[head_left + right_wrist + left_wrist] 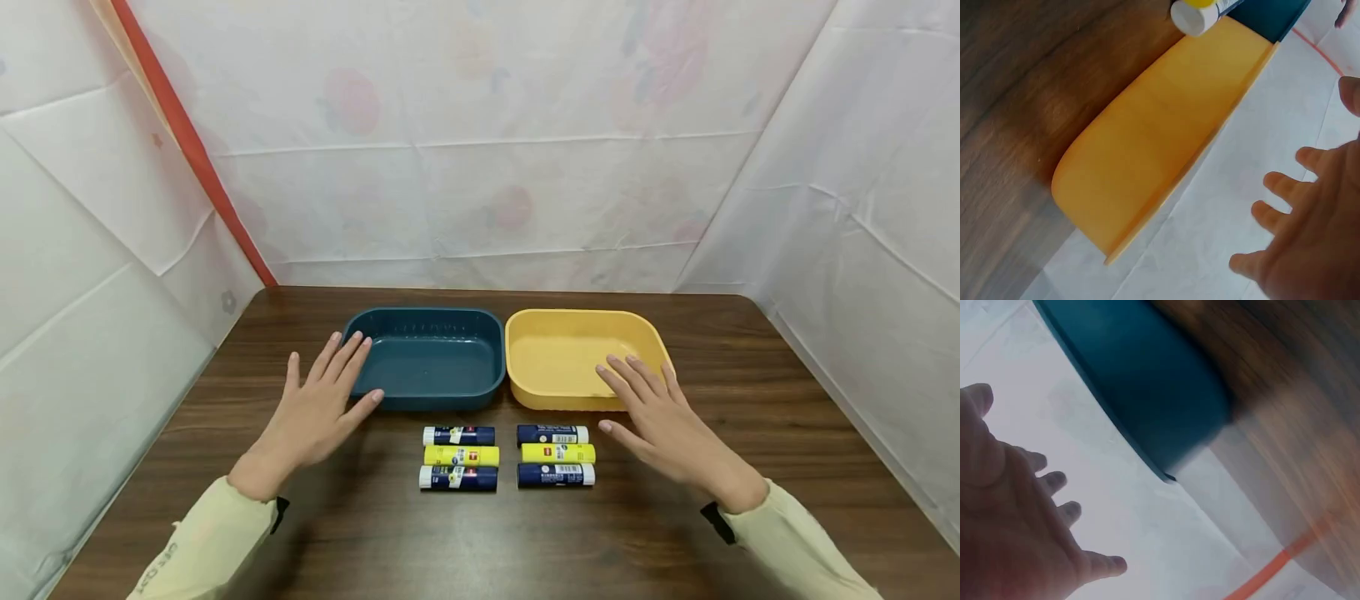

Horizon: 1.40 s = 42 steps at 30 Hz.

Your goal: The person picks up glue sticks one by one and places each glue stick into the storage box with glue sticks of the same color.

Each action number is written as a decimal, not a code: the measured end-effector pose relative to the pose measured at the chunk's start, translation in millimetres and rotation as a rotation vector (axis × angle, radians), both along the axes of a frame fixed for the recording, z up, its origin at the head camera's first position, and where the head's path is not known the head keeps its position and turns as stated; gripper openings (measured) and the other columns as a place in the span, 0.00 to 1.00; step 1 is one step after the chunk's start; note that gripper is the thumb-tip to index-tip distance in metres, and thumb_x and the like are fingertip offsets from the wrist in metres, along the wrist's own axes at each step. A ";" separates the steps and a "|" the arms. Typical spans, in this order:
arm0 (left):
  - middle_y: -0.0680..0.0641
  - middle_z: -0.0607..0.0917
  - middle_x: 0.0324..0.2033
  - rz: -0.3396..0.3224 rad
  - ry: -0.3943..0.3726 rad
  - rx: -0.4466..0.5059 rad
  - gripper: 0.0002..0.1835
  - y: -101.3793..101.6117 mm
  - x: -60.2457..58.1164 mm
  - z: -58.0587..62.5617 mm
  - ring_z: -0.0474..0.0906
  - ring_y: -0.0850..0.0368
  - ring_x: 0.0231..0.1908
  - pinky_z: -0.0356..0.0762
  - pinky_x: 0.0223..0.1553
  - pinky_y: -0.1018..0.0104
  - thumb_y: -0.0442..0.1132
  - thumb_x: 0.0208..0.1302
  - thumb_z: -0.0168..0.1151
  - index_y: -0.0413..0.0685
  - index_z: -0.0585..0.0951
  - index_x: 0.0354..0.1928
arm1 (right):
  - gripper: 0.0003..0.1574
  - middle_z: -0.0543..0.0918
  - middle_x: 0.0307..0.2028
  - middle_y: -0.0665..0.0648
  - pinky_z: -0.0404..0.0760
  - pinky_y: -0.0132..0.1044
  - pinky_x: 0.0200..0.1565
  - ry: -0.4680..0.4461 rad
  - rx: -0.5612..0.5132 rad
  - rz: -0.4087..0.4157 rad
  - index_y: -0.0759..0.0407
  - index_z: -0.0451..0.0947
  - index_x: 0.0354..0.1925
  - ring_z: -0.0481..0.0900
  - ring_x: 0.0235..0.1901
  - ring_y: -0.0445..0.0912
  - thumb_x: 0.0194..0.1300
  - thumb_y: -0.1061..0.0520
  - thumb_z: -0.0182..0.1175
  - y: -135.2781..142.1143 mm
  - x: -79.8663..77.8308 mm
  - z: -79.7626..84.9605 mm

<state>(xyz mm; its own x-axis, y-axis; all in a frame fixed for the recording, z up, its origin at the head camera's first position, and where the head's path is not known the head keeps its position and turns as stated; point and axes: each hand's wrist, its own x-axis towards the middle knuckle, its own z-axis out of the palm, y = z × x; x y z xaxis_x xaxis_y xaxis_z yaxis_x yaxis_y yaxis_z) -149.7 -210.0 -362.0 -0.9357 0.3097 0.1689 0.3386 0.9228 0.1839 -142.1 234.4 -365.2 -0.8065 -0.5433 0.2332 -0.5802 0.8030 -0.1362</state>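
In the head view my left hand [318, 412] is spread with straight fingers, overlapping the left end of a dark blue tray [429, 402]. My right hand [663, 425], likewise spread, overlaps the near right corner of a yellow tray [566, 400]. Neither hand holds anything. In front of the trays lie two stacked columns of glue sticks: on the left a navy one [472, 436], a yellow one [461, 456] and another navy one [472, 479]; on the right a navy one [536, 434], a yellow one [558, 453] and a navy one [536, 475]. Both wrist views show the palms facing the trays.
The trays stand side by side on a dark wooden table [360, 542]. White patterned cloth [465, 200] hangs behind and on both sides, with a red strip [195, 150] at the left. Black bands sit at both sleeve cuffs.
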 end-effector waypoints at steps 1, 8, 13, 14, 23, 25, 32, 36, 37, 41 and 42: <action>0.42 0.47 0.74 0.002 0.002 0.009 0.40 -2.3 -2.7 -0.3 0.33 0.45 0.72 0.25 0.62 0.33 0.60 0.72 0.42 0.47 0.46 0.75 | 0.43 0.54 0.71 0.60 0.38 0.61 0.66 0.025 -0.006 0.015 0.57 0.52 0.73 0.48 0.70 0.59 0.69 0.43 0.55 -1.4 0.5 -0.9; 0.38 0.47 0.73 -0.006 -0.005 0.098 0.37 -20.8 -23.9 -4.8 0.35 0.41 0.72 0.34 0.64 0.33 0.55 0.74 0.42 0.43 0.47 0.75 | 0.43 0.65 0.64 0.62 0.53 0.58 0.62 0.145 -0.042 0.134 0.61 0.60 0.68 0.61 0.63 0.56 0.60 0.49 0.64 -12.7 3.2 -6.3; 0.33 0.48 0.72 -0.042 -0.015 0.175 0.36 -34.3 -39.3 -11.0 0.37 0.37 0.71 0.39 0.65 0.36 0.51 0.75 0.42 0.37 0.48 0.74 | 0.40 0.69 0.60 0.60 0.58 0.53 0.60 0.155 -0.056 0.190 0.61 0.64 0.65 0.65 0.58 0.53 0.60 0.49 0.64 -20.2 5.8 -9.5; 0.33 0.48 0.71 -0.048 -0.025 0.191 0.36 -36.7 -41.9 -12.4 0.37 0.36 0.71 0.40 0.65 0.37 0.51 0.75 0.42 0.36 0.47 0.73 | 0.40 0.69 0.59 0.60 0.59 0.53 0.59 0.153 -0.056 0.197 0.61 0.65 0.65 0.65 0.57 0.53 0.59 0.49 0.64 -21.5 6.5 -10.4; 0.30 0.43 0.71 -0.050 -0.158 0.375 0.36 -48.5 -59.0 -18.4 0.36 0.33 0.70 0.40 0.64 0.34 0.48 0.76 0.40 0.35 0.41 0.73 | 0.37 0.72 0.53 0.53 0.69 0.49 0.53 0.081 -0.032 0.240 0.57 0.69 0.62 0.69 0.53 0.47 0.59 0.45 0.65 -28.4 11.8 -19.8; 0.29 0.44 0.71 -0.049 -0.174 0.405 0.36 -49.4 -62.3 -18.2 0.38 0.32 0.70 0.41 0.64 0.34 0.47 0.76 0.40 0.34 0.41 0.73 | 0.35 0.73 0.52 0.52 0.70 0.47 0.52 0.068 -0.025 0.249 0.56 0.70 0.61 0.69 0.51 0.45 0.59 0.45 0.65 -29.4 12.3 -22.1; 0.27 0.44 0.70 -0.025 -0.216 0.457 0.35 -51.2 -72.8 -20.9 0.40 0.31 0.69 0.42 0.64 0.35 0.46 0.77 0.38 0.32 0.41 0.73 | 0.31 0.73 0.48 0.49 0.72 0.43 0.48 0.021 -0.001 0.278 0.54 0.74 0.57 0.69 0.47 0.43 0.57 0.45 0.66 -33.2 14.8 -30.6; 0.27 0.44 0.70 0.016 -0.257 0.462 0.35 -52.3 -76.7 -26.0 0.41 0.30 0.69 0.43 0.63 0.34 0.47 0.77 0.38 0.33 0.40 0.73 | 0.30 0.73 0.46 0.48 0.72 0.42 0.46 0.009 0.005 0.295 0.54 0.74 0.56 0.69 0.45 0.42 0.57 0.47 0.67 -35.6 16.6 -34.5; 0.27 0.44 0.70 0.028 -0.267 0.461 0.35 -52.5 -77.3 -27.2 0.41 0.30 0.69 0.43 0.63 0.34 0.47 0.77 0.38 0.33 0.40 0.73 | 0.29 0.73 0.46 0.47 0.72 0.42 0.46 0.008 0.005 0.297 0.54 0.75 0.55 0.69 0.44 0.42 0.56 0.47 0.68 -36.1 17.1 -35.4; 0.28 0.45 0.70 0.052 -0.286 0.453 0.35 -53.8 -79.2 -31.9 0.42 0.30 0.68 0.44 0.63 0.34 0.48 0.77 0.37 0.34 0.41 0.73 | 0.28 0.73 0.45 0.47 0.74 0.41 0.44 0.005 -0.002 0.310 0.53 0.75 0.54 0.70 0.43 0.41 0.55 0.50 0.69 -37.6 18.5 -39.3; 0.28 0.45 0.70 0.053 -0.287 0.452 0.35 -53.8 -79.1 -32.6 0.43 0.30 0.68 0.45 0.63 0.34 0.48 0.77 0.37 0.34 0.41 0.73 | 0.28 0.73 0.45 0.47 0.74 0.41 0.43 0.009 -0.003 0.315 0.53 0.76 0.53 0.70 0.43 0.41 0.54 0.51 0.69 -37.8 18.7 -40.5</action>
<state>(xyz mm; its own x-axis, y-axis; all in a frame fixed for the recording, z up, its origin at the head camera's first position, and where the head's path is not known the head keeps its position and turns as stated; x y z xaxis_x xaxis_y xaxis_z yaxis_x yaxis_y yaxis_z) -228.9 -263.8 -394.6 -0.9763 0.2162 0.0092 0.1709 0.7444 0.6456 -123.4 196.5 -405.7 -0.5966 -0.7653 0.2416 -0.8016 0.5831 -0.1322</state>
